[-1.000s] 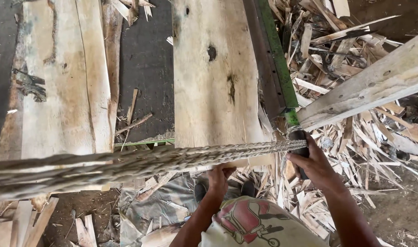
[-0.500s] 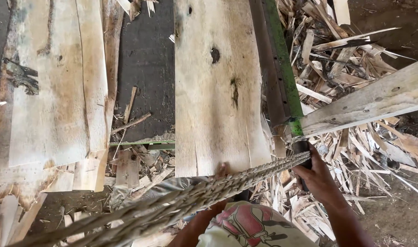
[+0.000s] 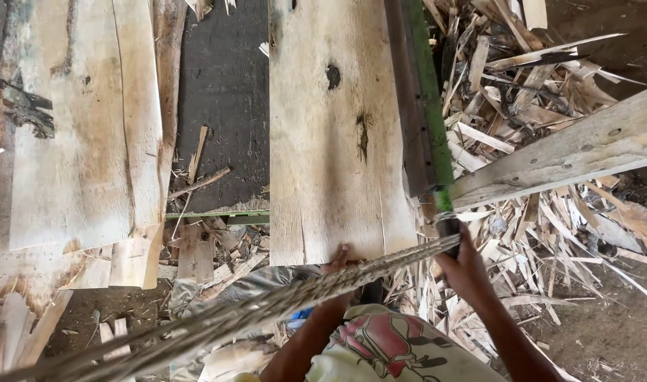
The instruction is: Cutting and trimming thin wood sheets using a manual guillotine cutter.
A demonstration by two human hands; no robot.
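Note:
A wide pale wooden board [image 3: 330,134] with dark knots lies lengthwise in front of me. My left hand [image 3: 338,260] rests on its near end, partly hidden behind a long blurred twisted strip [image 3: 267,311] that crosses the view diagonally. My right hand [image 3: 461,269] grips the black handle at the near end of a green metal rail [image 3: 426,106] that runs along the board's right edge. The strip's upper end meets this hand.
Another broad bark-edged slab [image 3: 83,134] lies to the left across a dark table surface [image 3: 224,92]. A heap of wood offcuts [image 3: 543,212] covers the ground at right. A pale plank [image 3: 571,152] angles out from the rail. Scraps litter the floor below.
The long strip has swung from near level to a steep diagonal, its left end dropping. Both hands have stayed at the board's near end and the rail handle.

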